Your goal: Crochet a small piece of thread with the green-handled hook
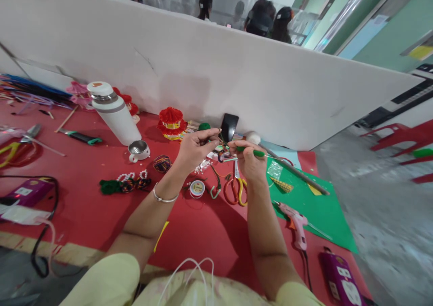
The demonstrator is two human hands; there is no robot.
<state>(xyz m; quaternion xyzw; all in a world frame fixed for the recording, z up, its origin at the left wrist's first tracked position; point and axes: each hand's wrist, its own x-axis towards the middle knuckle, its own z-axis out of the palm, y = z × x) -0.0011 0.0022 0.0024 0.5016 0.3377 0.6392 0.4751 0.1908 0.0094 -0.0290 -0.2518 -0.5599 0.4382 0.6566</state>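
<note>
Above the middle of the red table, my right hand (251,159) is closed round a tool with a green handle (259,153), its thin metal shaft sticking out to the right. My left hand (199,147) is raised just left of it, thumb and fingers pinched on a thin dark strand. A small dark, multicoloured piece (221,155) hangs between the two hands; its details are too small to make out. Behind them a black phone (229,126) leans on the white partition. Scissors with red and yellow handles (233,191) and a thread spool (197,188) lie below the hands.
A white bottle (117,116), a metal cup (138,150) and a red ruffled ornament (171,122) stand at the back left. A pink glue gun (297,225) lies on the right, near a green sheet (333,216). A purple box (341,276) sits front right.
</note>
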